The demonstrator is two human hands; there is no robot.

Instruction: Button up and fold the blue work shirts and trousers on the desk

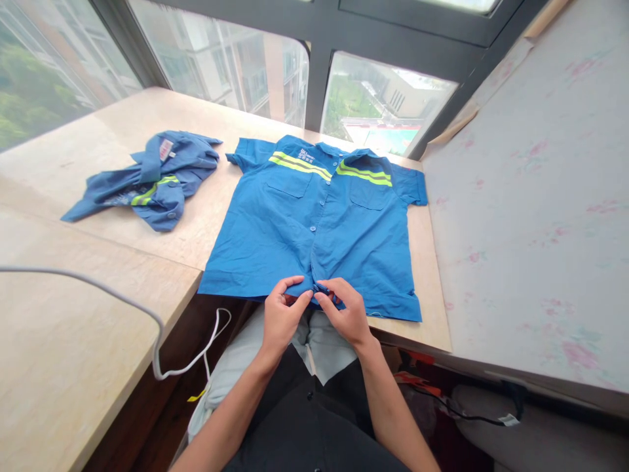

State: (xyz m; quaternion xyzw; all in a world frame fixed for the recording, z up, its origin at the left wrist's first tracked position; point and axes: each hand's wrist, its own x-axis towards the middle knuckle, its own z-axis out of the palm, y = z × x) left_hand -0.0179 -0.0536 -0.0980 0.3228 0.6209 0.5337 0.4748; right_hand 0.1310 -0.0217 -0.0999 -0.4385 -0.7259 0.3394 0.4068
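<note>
A blue short-sleeved work shirt (275, 216) lies spread face up, its collar toward the window and its hem at the near edge. Yellow-green reflective bands cross the chest above two pockets. Buttons run down the front placket. At the bottom of the placket, my left hand (285, 313) pinches the hem between thumb and fingers. My right hand (345, 311) pinches the other front edge right beside it. A dark button seems to sit between my fingertips, partly hidden by them. The two hands nearly touch.
A second blue garment (162, 177) with a reflective strip lies crumpled on the pale tabletop (44, 341) to the left. A white cable (122, 296) loops over the table's edge. Windows (221, 59) stand behind; a flowered wall panel (531, 216) borders the right side.
</note>
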